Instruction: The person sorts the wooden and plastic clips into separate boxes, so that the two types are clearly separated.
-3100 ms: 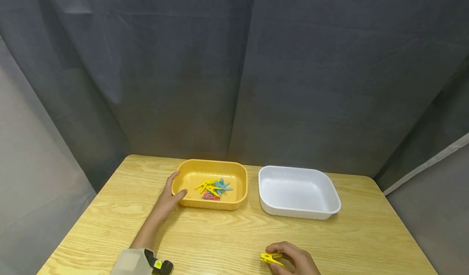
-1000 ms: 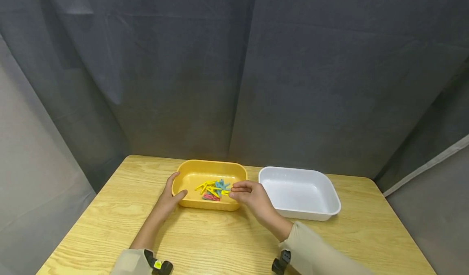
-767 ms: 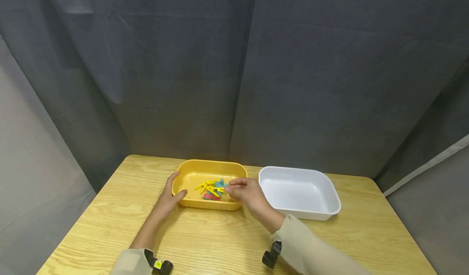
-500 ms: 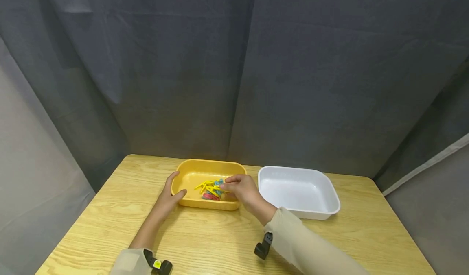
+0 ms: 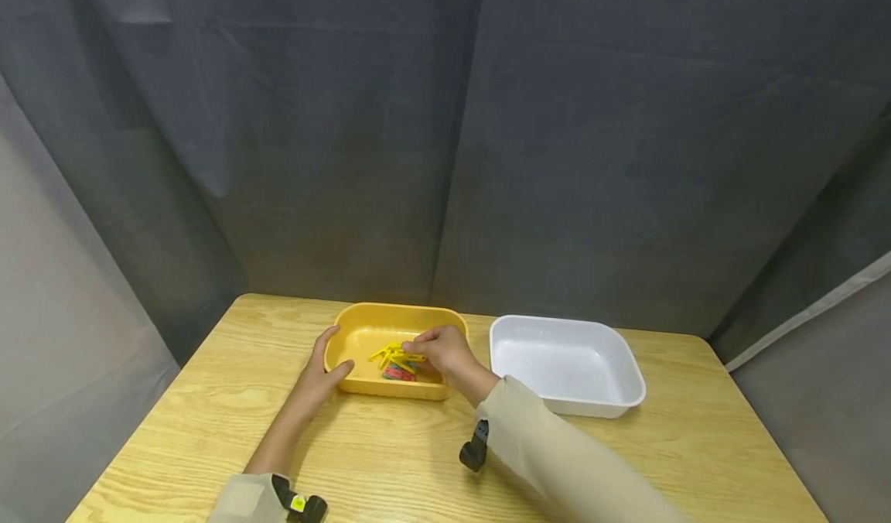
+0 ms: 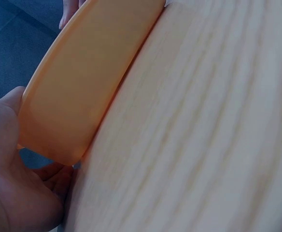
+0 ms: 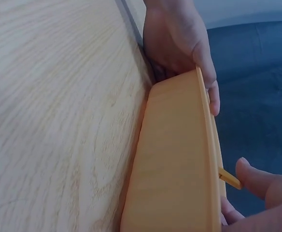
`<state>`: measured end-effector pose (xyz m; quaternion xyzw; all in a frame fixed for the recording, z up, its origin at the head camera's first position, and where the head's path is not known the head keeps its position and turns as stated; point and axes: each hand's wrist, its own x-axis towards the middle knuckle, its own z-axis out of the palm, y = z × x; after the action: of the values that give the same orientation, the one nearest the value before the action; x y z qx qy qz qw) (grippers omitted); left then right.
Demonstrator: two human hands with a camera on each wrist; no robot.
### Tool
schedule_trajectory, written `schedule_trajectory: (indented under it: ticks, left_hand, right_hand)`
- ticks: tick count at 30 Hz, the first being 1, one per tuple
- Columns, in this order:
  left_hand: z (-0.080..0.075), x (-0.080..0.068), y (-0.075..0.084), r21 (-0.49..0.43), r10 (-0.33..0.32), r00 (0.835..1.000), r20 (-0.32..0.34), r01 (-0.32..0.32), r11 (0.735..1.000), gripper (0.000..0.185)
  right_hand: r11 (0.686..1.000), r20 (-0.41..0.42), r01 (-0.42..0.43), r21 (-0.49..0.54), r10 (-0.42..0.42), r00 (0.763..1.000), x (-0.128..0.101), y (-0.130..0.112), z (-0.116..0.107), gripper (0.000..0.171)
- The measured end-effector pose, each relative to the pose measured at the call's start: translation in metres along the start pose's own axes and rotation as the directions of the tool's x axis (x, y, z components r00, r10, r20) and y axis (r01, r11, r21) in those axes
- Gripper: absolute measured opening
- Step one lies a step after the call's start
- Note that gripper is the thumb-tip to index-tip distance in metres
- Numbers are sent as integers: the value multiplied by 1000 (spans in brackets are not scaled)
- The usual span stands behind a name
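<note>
Sitting nr ylw tray [image 5: 390, 388]: wht tray [image 5: 567, 360], corner hidden by R sleeve [image 5: 557, 446].

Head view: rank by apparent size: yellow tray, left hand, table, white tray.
1. Table
2. White tray and yellow tray: too close to rank; the right hand partly covers the yellow one
3. Left hand

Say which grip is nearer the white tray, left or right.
Right. The right grip is over the yellow tray, left of the white tray, pinching a yellow clothespin. The left grip is farther off, holding the yellow tray's left end.
</note>
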<state>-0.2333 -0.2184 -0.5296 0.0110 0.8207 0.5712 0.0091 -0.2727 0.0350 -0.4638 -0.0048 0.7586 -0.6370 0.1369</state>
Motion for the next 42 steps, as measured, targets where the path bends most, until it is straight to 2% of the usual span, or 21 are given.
schedule_trajectory:
  ticks: [6, 15, 18, 22, 25, 27, 42]
  left_hand:
    - [1, 0, 1, 0, -7, 1000, -1, 7, 1000, 76]
    - [1, 0, 3, -17, -9, 1000, 1, 9, 1000, 76]
    - [0, -7, 19, -25, -27, 1000, 16, 27, 999, 76]
    - [0, -8, 24, -33, -43, 999, 22, 44, 998, 76]
    - [1, 0, 7, -18, -32, 999, 9, 32, 999, 77]
    - [1, 2, 2, -8, -22, 1000, 6, 23, 1000, 77]
    - [0, 0, 1, -8, -18, 1000, 2, 18, 1000, 75]
  right_hand:
    - [999, -6, -40, 35, 40, 999, 5, 1, 1, 21]
    - [992, 27, -80, 96, 78, 997, 6, 2, -2, 26]
    - [992, 32, -73, 106, 70, 997, 6, 1, -3, 27]
    - [990, 46, -63, 128, 57, 997, 5, -1, -5, 28]
    - [989, 66, -60, 137, 51, 997, 3, -2, -7, 30]
    - [987, 83, -66, 148, 54, 995, 3, -3, -9, 33]
    - [964, 117, -101, 245, 74, 990, -4, -5, -21, 33]
